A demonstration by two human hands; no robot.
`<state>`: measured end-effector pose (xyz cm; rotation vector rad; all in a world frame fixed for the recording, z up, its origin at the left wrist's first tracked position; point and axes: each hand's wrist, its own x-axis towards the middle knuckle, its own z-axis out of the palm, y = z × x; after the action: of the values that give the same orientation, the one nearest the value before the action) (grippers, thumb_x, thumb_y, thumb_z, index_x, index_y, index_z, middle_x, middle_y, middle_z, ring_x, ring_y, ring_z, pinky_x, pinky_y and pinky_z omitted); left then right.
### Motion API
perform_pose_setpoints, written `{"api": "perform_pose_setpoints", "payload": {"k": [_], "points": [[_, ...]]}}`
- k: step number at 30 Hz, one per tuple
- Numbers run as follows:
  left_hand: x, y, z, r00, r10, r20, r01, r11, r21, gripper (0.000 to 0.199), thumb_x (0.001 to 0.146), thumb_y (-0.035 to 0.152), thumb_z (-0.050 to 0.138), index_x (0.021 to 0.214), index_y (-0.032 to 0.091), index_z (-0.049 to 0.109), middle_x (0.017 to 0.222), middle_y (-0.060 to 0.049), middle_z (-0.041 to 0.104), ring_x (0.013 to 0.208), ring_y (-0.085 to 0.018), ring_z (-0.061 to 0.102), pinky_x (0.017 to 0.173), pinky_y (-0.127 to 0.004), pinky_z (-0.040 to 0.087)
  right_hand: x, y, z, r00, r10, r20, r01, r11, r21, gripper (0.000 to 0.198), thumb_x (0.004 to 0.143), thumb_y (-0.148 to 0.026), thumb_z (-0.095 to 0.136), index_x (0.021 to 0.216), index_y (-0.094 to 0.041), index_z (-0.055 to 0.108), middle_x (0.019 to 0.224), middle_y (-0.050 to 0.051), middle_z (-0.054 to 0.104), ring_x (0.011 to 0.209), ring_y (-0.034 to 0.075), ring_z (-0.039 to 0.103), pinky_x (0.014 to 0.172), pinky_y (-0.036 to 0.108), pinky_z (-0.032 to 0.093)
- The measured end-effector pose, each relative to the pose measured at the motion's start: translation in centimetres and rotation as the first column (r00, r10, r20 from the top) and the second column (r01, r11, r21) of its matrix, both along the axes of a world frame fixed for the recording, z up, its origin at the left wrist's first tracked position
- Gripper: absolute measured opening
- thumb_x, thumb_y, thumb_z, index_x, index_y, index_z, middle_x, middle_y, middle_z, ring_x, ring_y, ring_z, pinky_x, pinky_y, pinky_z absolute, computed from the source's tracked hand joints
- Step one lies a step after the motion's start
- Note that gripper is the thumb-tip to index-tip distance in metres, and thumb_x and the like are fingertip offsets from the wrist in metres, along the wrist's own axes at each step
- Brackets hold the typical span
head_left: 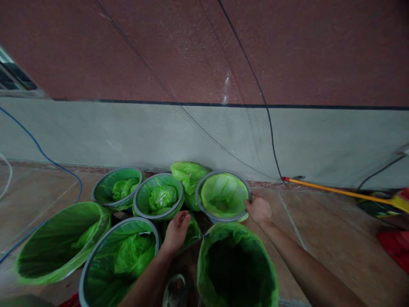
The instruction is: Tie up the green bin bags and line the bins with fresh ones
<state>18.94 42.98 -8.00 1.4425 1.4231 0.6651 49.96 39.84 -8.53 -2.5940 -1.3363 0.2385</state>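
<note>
My right hand [259,209] grips the right rim of a grey trash bin [232,219] by the wall, with a light green plastic liner [220,192] inside. My left hand [176,231] hovers apart from it, near the front edge of a second lined bin [159,174]; its fingers are loosely curled and appear to hold nothing. A green plastic bag [189,172] bulges between these two bins. Below my right hand is a bin with a green liner [270,264] folded over its rim, its inside dark.
More bins with green liners stand at left: one at the back [118,170], a tilted one [60,238] and a large one [83,273]. An orange pole [335,189] lies along the wall at right, by red items [394,245]. A blue hose [38,145] and dark cables [260,89] cross the scene.
</note>
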Motion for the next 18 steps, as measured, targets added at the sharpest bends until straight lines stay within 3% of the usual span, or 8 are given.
{"api": "perform_pose_setpoints", "payload": {"k": [3, 6, 8, 10, 14, 18], "points": [[-0.5, -0.1, 1.5, 0.987, 0.107, 0.117, -0.083, 0.977, -0.197, 0.062, 0.083, 0.063, 0.044, 0.115, 0.012, 0.058, 0.108, -0.013, 0.067, 0.086, -0.021, 0.066, 0.071, -0.033, 0.052, -0.7, -6.1, 0.9, 0.995, 0.068, -0.072, -0.064, 0.996, 0.055, 0.037, 0.088, -0.036, 0.044, 0.107, -0.015, 0.067, 0.084, 0.012, 0.072, 0.076, 0.023, 0.070, 0.062, 0.027, 0.046], [-1.3, -2.0, 2.7, 0.967, 0.117, 0.225, -0.050, 0.957, -0.284, 0.069, 0.079, 0.071, 0.044, 0.118, 0.015, 0.057, 0.108, -0.011, 0.068, 0.083, -0.020, 0.066, 0.068, -0.031, 0.052, -1.9, -13.5, -0.1, 0.980, 0.099, -0.170, -0.076, 0.988, 0.136, 0.043, 0.088, -0.038, 0.043, 0.122, -0.019, 0.060, 0.083, 0.007, 0.072, 0.067, 0.020, 0.067, 0.056, 0.026, 0.042], [-1.6, -3.7, 2.8, 0.972, 0.061, 0.226, 0.009, 0.955, -0.297, 0.066, 0.078, 0.070, 0.048, 0.116, 0.016, 0.059, 0.103, -0.009, 0.068, 0.077, -0.017, 0.065, 0.065, -0.028, 0.050, -2.7, -17.9, -1.5, 0.969, 0.076, -0.237, -0.049, 0.992, 0.115, 0.047, 0.088, -0.040, 0.042, 0.128, -0.020, 0.055, 0.072, 0.003, 0.069, 0.058, 0.019, 0.064, 0.053, 0.026, 0.041], [-1.5, -5.3, 2.2, 0.982, -0.072, 0.173, 0.121, 0.948, -0.294, 0.056, 0.079, 0.064, 0.052, 0.106, 0.016, 0.063, 0.094, -0.006, 0.069, 0.070, -0.014, 0.063, 0.061, -0.025, 0.048, -3.2, -21.0, -3.1, 0.963, 0.044, -0.267, -0.021, 0.996, 0.091, 0.048, 0.088, -0.042, 0.040, 0.130, -0.021, 0.054, 0.067, 0.002, 0.067, 0.057, 0.021, 0.063, 0.054, 0.028, 0.042], [-0.1, -6.9, 0.1, 0.936, -0.352, 0.002, 0.344, 0.914, -0.216, 0.035, 0.085, 0.046, 0.051, 0.094, 0.016, 0.066, 0.079, -0.003, 0.067, 0.068, -0.014, 0.061, 0.063, -0.024, 0.047, -3.5, -22.7, -5.0, 0.966, -0.020, -0.259, 0.030, 0.999, 0.037, 0.049, 0.088, -0.045, 0.040, 0.130, -0.022, 0.053, 0.070, 0.003, 0.069, 0.063, 0.023, 0.066, 0.057, 0.030, 0.044], [1.4, -6.4, -1.6, 0.894, -0.309, -0.326, 0.310, 0.949, -0.050, 0.035, 0.085, 0.034, 0.054, 0.114, 0.014, 0.061, 0.088, -0.006, 0.069, 0.079, -0.017, 0.065, 0.075, -0.028, 0.048, -3.1, -20.9, -5.9, 0.973, 0.026, -0.229, -0.010, 0.998, 0.069, 0.047, 0.090, -0.040, 0.036, 0.129, -0.020, 0.054, 0.072, 0.004, 0.069, 0.069, 0.023, 0.068, 0.059, 0.028, 0.045]]}}
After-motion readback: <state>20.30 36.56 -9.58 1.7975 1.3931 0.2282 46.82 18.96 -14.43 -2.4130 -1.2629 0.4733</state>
